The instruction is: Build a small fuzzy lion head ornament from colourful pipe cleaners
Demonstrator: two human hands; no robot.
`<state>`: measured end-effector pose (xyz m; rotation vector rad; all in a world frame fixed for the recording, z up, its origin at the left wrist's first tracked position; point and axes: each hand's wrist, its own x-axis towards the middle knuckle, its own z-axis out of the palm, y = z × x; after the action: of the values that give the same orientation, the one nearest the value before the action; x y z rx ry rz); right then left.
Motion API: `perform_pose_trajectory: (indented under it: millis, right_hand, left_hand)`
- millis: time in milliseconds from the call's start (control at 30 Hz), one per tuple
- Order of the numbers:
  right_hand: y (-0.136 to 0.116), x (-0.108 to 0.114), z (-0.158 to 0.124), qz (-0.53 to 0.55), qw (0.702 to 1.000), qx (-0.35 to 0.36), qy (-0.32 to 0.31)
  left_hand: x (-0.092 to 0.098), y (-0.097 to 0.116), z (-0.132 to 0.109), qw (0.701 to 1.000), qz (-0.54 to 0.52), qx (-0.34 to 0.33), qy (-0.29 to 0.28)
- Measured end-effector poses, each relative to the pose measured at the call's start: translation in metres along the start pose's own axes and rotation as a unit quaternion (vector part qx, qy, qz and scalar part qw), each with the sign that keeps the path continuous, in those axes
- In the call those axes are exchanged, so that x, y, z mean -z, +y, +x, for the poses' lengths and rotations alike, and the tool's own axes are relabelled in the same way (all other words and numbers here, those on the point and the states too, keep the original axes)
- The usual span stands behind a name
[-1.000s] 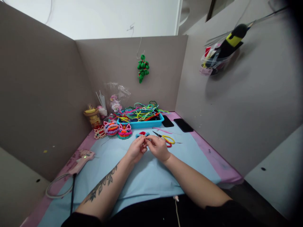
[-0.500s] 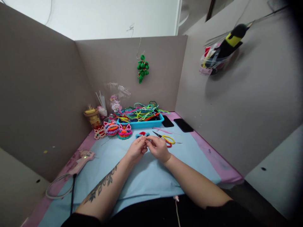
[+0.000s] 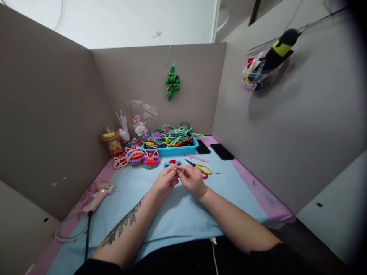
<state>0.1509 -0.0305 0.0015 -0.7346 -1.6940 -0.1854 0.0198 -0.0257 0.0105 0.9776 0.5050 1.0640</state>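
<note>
My left hand and my right hand meet above the middle of the table, fingertips pinched together. Whatever lies between the fingers is too small and covered to make out. Just beyond them rests a blue and red fuzzy piece, partly hidden by my fingers. Scissors with one yellow and one red handle lie open right behind my right hand. Farther left stand fuzzy animal heads, among them a pink, orange and teal one and a purple and orange one.
A blue tray heaped with colourful pipe cleaners stands at the back. Two dark phones lie to its right. A pink glue gun with a lit green light and a cable sits at the left. Grey partitions enclose the table.
Both hands stay pinched together in nearly the same place; only a slight shift of the fingertips shows. The things on the table have not moved.
</note>
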Motion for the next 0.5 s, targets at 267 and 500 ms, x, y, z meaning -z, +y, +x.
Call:
perform_pose_trajectory:
  millis: [267, 500]
  right_hand:
    - [0.0064, 0.0009, -0.0001, -0.028, 0.998, 0.031, -0.048]
    - [0.0084, 0.0028, 0.0015, -0.056, 0.996, 0.036, -0.063]
  left_hand:
    - [0.0, -0.0017, 0.0009, 0.999, 0.004, -0.011, 0.035]
    - [0.0015, 0.0, 0.0026, 0.997, 0.034, -0.032, 0.065]
